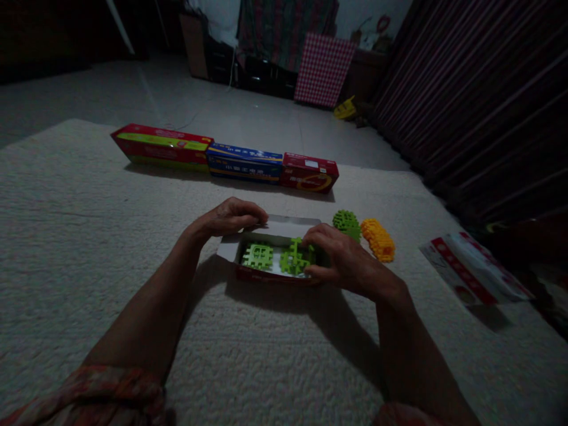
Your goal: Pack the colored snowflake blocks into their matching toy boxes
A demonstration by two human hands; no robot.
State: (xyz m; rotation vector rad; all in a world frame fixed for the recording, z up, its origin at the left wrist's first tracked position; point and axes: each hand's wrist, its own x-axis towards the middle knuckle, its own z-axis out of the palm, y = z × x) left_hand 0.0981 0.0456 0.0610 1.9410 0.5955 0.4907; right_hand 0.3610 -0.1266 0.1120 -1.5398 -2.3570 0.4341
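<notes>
An open carton (275,279) with white inner walls and a red outside lies on the cream quilted mat in front of me. Inside are bright green toothed plastic building blocks, one block (258,256) at the left. My left hand (233,216) curls its fingers over the carton's raised lid (295,226) at the back left corner. At the right end, my right hand (339,257) reaches into the carton, thumb and fingers around another green building block (293,259). The hand covers part of that block and the carton's right end.
A green block cluster (346,223) and a yellow-orange block cluster (378,239) lie right of the carton. Beyond stand a red-and-green box (164,147), a blue box (245,164) and a dark red box (309,173), end to end. A red-and-white plastic bag (477,269) lies far right.
</notes>
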